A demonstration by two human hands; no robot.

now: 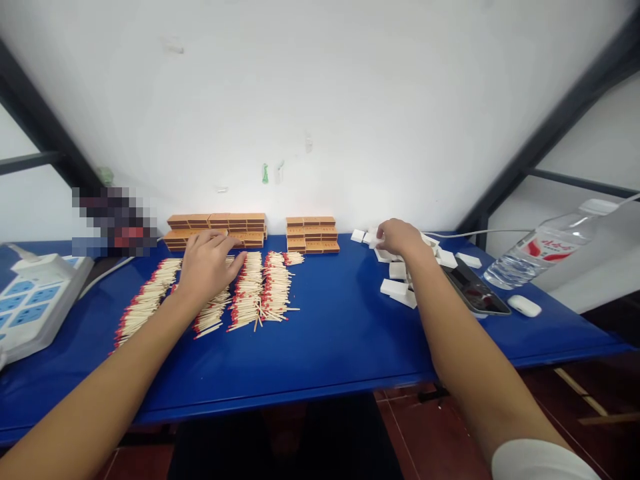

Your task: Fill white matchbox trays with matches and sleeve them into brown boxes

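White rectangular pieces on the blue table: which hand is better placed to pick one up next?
Probably the right hand: it is right at the white rectangular pieces, while the left hand is across the blue table, by the red-tipped wooden matches.

Both arms are out in front, and wide apart too! The left forearm [115, 387] slants up from the lower left corner, bare all the way to the left wrist [184, 299]. And look at the left hand [207, 263]: palm down, back showing, fingers loosely bent and angled to the right, thumb well clear of them. Over on the other side, the right forearm [465, 353] rises leftward from a white sleeve [537, 460], through the right wrist [414, 250]. The right hand [400, 235] points left, knuckles up, fingers curling downward; its grip can't be made out.
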